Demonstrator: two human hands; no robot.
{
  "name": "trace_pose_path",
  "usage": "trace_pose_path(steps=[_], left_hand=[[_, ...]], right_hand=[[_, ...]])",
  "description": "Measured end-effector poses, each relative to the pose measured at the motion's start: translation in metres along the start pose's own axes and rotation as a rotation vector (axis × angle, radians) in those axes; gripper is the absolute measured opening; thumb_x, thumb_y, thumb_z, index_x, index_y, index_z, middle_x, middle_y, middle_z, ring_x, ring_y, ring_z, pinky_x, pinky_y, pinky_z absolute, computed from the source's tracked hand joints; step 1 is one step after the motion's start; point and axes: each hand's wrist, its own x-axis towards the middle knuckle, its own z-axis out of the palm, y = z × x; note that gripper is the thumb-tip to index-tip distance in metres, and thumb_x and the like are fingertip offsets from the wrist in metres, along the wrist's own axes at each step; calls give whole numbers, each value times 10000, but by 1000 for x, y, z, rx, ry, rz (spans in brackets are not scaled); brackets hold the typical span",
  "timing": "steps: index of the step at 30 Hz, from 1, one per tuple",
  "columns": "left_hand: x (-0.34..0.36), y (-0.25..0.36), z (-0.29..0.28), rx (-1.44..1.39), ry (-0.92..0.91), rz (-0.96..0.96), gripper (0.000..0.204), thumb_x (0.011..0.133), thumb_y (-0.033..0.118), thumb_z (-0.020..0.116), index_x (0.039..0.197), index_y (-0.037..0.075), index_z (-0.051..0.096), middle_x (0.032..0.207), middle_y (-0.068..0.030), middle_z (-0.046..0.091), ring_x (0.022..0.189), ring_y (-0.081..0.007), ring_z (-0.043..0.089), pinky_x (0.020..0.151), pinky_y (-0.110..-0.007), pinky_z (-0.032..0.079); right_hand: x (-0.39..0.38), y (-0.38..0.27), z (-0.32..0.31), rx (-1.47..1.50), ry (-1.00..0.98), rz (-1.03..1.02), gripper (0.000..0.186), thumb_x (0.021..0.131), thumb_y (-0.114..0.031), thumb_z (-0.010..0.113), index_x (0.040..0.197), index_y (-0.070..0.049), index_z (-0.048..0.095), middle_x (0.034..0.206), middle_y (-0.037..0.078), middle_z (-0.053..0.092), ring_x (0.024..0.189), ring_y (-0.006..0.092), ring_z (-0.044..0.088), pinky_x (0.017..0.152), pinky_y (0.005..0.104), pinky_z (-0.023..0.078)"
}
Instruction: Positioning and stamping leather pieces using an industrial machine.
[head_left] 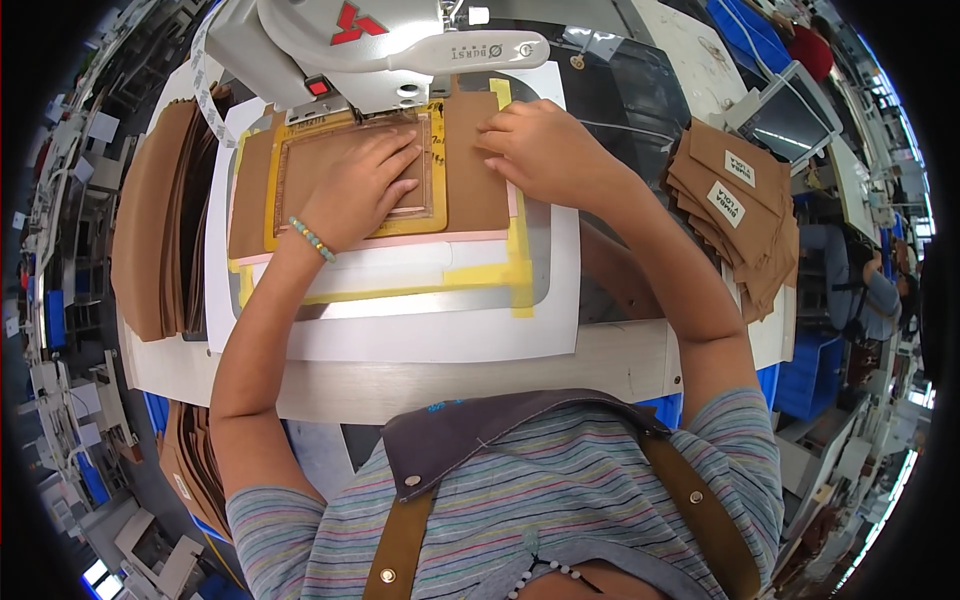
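A brown panel (pixel 470 205) lies under the sewing machine head (pixel 345 45), on a pink-edged layer. On it rests a yellow template frame (pixel 272 205) with a rectangular window. My left hand (pixel 368 180) lies flat across this window, fingers stretched toward the needle area and slightly spread, holding nothing. At the panel's right edge is my right hand (pixel 535 150); its fingers are loosely bent and apart, with the tips touching the brown surface. Yellow tape (pixel 490 275) borders the metal plate (pixel 400 303) beneath.
A white sheet (pixel 400 342) lies under the plate. Brown folded pieces (pixel 155 220) are stacked at the left, and brown pieces with white labels (pixel 735 200) at the right. Behind the right stack stands a small screen (pixel 790 112). A white tape measure (pixel 207 90) hangs by the machine.
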Motion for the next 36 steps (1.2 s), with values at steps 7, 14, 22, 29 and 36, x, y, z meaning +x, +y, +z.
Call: trace_pose_path(steps=[7,14,22,29,36], left_hand=[[-29,-4,-21,86,-15,-87,407,1017,136,665,1410,36,647,1542,-120,583,1443,-348,516,1197,-445,428],[-52,-5,-31,-32,-10,-97,438,990,84,682,1425,42,641,1567,-109,573,1509,-338,460,1227,-442,393],[-50,-1,-13,-55,-58,19,512,996,152,649,1497,56,599,1659,-91,478,1560,-348,392,1247,-488,361],[-47,0,-18,-64,-95,34,542,979,162,666,1507,63,593,1666,-88,471,1568,-360,377,1250,-503,353],[-42,-8,-29,-150,-155,101,504,983,241,680,1459,77,652,1652,-89,493,1569,-371,369,1254,-531,330]], right_hand=[[-8,-5,-10,24,-98,21,284,1001,-242,669,1221,-84,754,1283,59,727,1201,246,629,1027,410,484],[16,-39,23,184,138,-244,251,999,-238,654,1198,-114,744,1252,40,726,1206,219,636,995,391,498],[7,-60,42,111,175,-308,318,1000,-205,672,1293,-84,696,1356,49,697,1360,225,589,1064,395,469],[10,-72,45,61,153,-270,380,909,-148,706,1272,-39,681,1275,83,709,1244,217,636,1013,364,481],[11,-70,41,63,199,-277,380,921,-134,690,1285,-24,681,1227,81,713,1196,217,650,997,362,489]])
